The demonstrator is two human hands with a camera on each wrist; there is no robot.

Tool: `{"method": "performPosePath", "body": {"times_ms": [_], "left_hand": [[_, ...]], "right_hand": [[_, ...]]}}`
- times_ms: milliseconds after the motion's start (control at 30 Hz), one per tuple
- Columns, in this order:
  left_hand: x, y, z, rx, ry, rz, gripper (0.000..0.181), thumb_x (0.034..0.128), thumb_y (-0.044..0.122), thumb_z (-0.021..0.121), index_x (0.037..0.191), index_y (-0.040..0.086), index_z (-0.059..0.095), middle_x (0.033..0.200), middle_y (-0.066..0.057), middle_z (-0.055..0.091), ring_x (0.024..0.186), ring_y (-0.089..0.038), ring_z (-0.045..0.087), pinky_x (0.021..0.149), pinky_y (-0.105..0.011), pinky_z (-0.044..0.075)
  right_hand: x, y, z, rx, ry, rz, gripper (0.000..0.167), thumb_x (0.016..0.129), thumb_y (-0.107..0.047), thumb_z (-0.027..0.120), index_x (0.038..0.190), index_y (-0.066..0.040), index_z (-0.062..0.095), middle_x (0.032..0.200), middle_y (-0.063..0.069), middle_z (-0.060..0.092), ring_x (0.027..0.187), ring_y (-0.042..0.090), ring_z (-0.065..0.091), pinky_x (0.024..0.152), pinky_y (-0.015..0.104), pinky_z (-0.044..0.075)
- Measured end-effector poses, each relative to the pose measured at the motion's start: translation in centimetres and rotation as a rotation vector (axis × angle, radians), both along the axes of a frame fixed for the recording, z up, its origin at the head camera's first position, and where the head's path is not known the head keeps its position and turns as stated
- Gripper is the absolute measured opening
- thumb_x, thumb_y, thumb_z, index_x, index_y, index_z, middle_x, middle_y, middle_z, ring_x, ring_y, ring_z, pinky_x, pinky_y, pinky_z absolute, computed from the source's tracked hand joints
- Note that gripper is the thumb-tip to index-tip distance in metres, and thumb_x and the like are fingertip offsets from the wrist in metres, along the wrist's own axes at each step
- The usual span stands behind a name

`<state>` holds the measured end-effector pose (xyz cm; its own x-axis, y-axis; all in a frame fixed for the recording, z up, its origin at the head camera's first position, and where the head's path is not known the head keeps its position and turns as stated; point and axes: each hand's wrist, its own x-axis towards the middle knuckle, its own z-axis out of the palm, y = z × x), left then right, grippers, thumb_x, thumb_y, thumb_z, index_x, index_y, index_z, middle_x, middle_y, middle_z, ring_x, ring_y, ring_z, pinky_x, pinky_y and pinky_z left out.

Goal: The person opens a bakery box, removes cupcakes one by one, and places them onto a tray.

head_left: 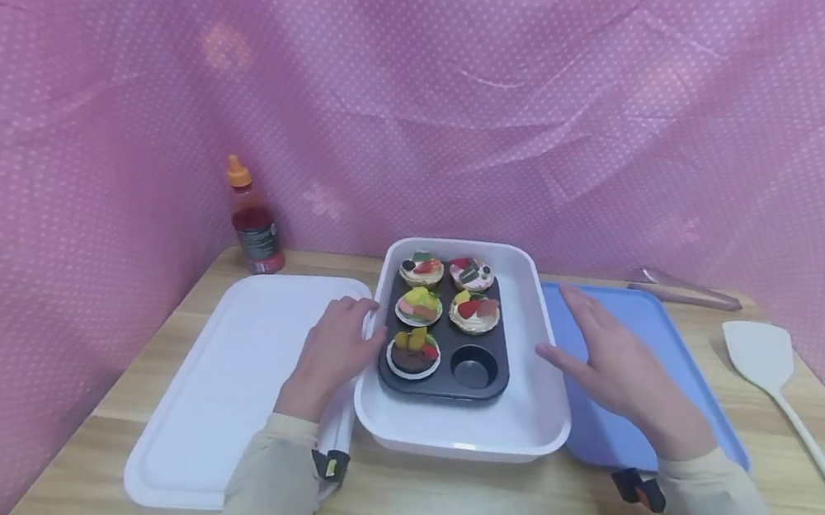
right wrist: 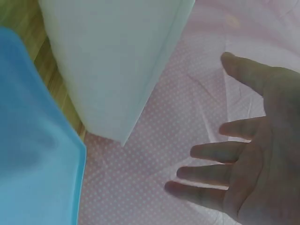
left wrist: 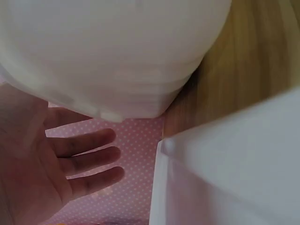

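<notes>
A dark muffin tin (head_left: 444, 333) sits inside a white bin (head_left: 531, 399) on a table (head_left: 466, 505). Five wells already hold tarts (head_left: 474, 312); the near right well (head_left: 473, 366) is bare, apparently the only one left to fill. The left hand (head_left: 333, 344), loosely open, grips nothing at the bin's left rim; the right hand (head_left: 620, 366), fingers spread and holding nothing, hovers over a blue tray (head_left: 662, 333).

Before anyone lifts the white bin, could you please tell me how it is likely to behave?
The white bin will probably stay stiff, as its walls stand upright without sagging. Its load may slide if tilted, since bare floor shows beside the dark muffin tin. The tarts might jostle too, as they appear merely set in the cups.
</notes>
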<state>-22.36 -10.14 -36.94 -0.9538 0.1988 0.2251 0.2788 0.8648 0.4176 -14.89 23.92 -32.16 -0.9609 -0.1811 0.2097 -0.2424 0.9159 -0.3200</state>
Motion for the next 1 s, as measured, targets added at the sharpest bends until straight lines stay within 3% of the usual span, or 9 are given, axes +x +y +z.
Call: {"method": "performPosePath", "body": {"times_ms": [233, 400, 500, 600, 800, 1000], "left_hand": [[-0.5, 0.0, -0.6, 0.012, -0.123, -0.037, 0.053, 0.0986, 0.029, 0.059, 0.148, 0.011, 0.048, 0.126, -0.015, 0.064, 0.118, -0.032, 0.059, 0.097, -0.052, 0.052], [-0.6, -0.1, -0.6, 0.064, -0.21, -0.066, 0.053, 0.1015, 0.027, 0.055, 0.152, 0.014, 0.043, 0.133, -0.016, 0.065, 0.124, -0.032, 0.061, 0.105, -0.051, 0.049], [-0.3, -0.4, -0.4, 0.089, -0.246, -0.072, 0.053, 0.1028, 0.027, 0.053, 0.153, 0.015, 0.041, 0.141, -0.017, 0.061, 0.131, -0.033, 0.058, 0.11, -0.052, 0.045], [-0.2, -0.5, -0.3, 0.1, -0.274, -0.072, 0.053, 0.1037, 0.027, 0.051, 0.154, 0.017, 0.039, 0.14, -0.019, 0.061, 0.128, -0.033, 0.06, 0.109, -0.052, 0.046], [-0.3, -0.5, -0.3, 0.109, -0.29, -0.086, 0.053, 0.1044, 0.027, 0.049, 0.155, 0.018, 0.037, 0.139, -0.021, 0.06, 0.128, -0.035, 0.059, 0.109, -0.053, 0.046], [-0.2, -0.4, -0.3, 0.108, -0.272, -0.099, 0.051, 0.1041, 0.024, 0.051, 0.153, 0.015, 0.04, 0.139, -0.022, 0.061, 0.129, -0.036, 0.059, 0.108, -0.053, 0.046]], "right_hand": [[-0.2, -1.1, -0.1, -0.069, 0.098, 0.055, 0.082, 0.095, -0.038, 0.069, 0.158, -0.005, 0.028, 0.148, 0.033, 0.046, 0.133, 0.053, 0.047, 0.105, 0.068, 0.04], [-1.0, -1.7, 0.8, -0.108, 0.009, 0.058, 0.083, 0.096, -0.043, 0.065, 0.16, -0.008, 0.025, 0.156, 0.028, 0.039, 0.14, 0.05, 0.04, 0.109, 0.068, 0.037], [-1.9, -2.2, 1.6, -0.141, -0.031, 0.075, 0.084, 0.097, -0.045, 0.063, 0.161, -0.011, 0.022, 0.159, 0.024, 0.036, 0.141, 0.048, 0.041, 0.108, 0.065, 0.04], [-3.2, -2.9, 2.4, -0.151, -0.037, 0.104, 0.083, 0.097, -0.045, 0.064, 0.161, -0.011, 0.023, 0.158, 0.022, 0.039, 0.136, 0.045, 0.047, 0.104, 0.062, 0.047], [-5.5, -4.8, 3.7, -0.163, -0.109, 0.122, 0.084, 0.096, -0.052, 0.062, 0.161, -0.015, 0.023, 0.155, 0.022, 0.042, 0.136, 0.043, 0.049, 0.106, 0.058, 0.047], [-7.6, -6.7, 3.9, -0.17, -0.198, 0.121, 0.083, 0.095, -0.052, 0.063, 0.161, -0.018, 0.024, 0.157, 0.021, 0.041, 0.14, 0.042, 0.045, 0.108, 0.061, 0.044]]}}
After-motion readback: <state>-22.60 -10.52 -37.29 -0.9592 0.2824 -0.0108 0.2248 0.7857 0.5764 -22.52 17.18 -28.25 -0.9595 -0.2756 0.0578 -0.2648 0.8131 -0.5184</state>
